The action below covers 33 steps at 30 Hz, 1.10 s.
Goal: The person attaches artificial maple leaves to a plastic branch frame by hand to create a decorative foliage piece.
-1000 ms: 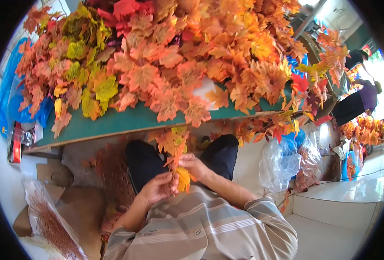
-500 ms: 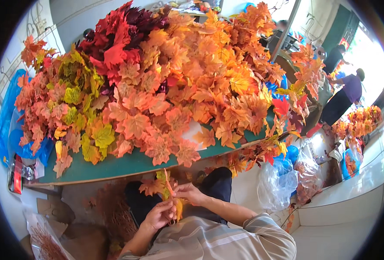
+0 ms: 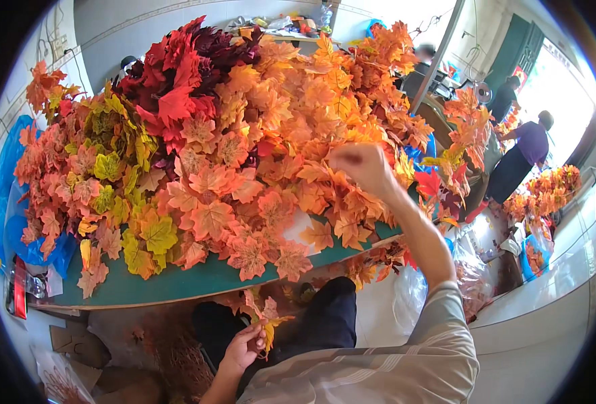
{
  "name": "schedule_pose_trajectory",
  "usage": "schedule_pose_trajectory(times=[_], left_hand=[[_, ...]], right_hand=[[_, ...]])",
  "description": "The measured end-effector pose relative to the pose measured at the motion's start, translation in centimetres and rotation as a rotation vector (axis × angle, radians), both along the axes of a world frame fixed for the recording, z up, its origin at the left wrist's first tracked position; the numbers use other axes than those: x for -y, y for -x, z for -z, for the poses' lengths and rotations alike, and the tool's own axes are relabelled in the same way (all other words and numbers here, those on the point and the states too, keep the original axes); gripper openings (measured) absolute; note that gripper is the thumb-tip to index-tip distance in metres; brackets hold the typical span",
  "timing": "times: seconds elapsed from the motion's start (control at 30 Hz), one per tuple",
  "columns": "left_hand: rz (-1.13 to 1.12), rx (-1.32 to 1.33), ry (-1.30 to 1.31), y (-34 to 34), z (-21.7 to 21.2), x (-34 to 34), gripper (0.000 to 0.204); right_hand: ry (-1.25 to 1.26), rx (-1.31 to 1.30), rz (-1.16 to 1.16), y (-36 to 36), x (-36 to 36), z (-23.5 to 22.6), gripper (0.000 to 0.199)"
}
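Right hand blurred, left forearm cut off below, tabletop largely hidden under leaves

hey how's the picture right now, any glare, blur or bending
Head view: glare washes out the doorway at right; head view: the right hand looks slightly smeared over the leaves; head view: fisheye distortion bows the green table's front edge.

Single fisheye, head-worn, angled down and forward, green table near
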<state>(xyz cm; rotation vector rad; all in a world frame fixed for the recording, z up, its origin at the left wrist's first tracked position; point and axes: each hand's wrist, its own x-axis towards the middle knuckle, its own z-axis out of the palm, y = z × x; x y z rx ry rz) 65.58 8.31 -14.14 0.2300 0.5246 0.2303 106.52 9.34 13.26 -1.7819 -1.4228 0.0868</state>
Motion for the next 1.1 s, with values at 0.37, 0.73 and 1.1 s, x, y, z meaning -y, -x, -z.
schedule_pose_trajectory(times=[0.37,0.73,1.1], left_hand=[[-0.064,0.032,0.091,0.1,0.7,0.9,0.028],[-0.076,-0.020,0.020,-0.1,0.1,-0.8,0.024],[-0.062,-0.040,-0.007,-0.2,-0.9,0.4,0.012]], right_hand=[[0.003,0.421,0.478,-10.4,-17.1,2.7,0.018],[-0.081,0.228,0.492,-13.4,-15.9,0.8,0.012],[-0.298,-0.053,0.370,-13.9,-13.8,-3.0,0.020]])
